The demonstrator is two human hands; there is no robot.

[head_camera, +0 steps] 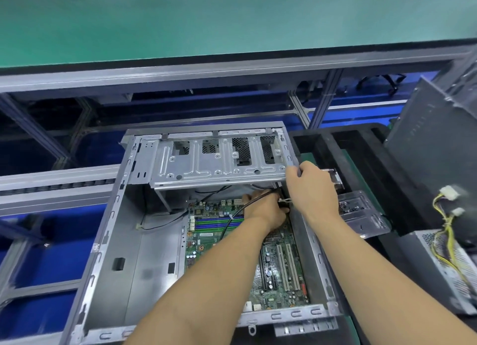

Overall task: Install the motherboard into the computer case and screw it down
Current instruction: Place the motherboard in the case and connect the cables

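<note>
1. Nearest the viewer, both forearms reach forward over the front rim of the computer case (108, 241), which lies open on its side.

2. Below the forearms, the motherboard (278, 262) already lies flat on the floor of the case, along the right wall. The placing step looks done, or close to it.

3. Just ahead, at the far right corner of the board, the left hand (265, 211) has its grip curled round a black cable (233, 217) that loops back over the memory slots. It looks like the cable is being held clear of the board.

4. Just above and to the right of that grip, the right hand (309, 187) has its fingers clamped round the right end of the drive cage (219, 161), which spans the case's far end above the board.

5. No screwdriver or screw shows in either hand, and the picture is too coarse to tell whether any mounting hole is filled. Judged so, screwing down is still to come.

6. To the right of both grips, well apart, a power supply (444, 264) with yellow wires sits outside the case.

7. Farthest off, beyond the case, runs a green desk (232, 22).
</note>
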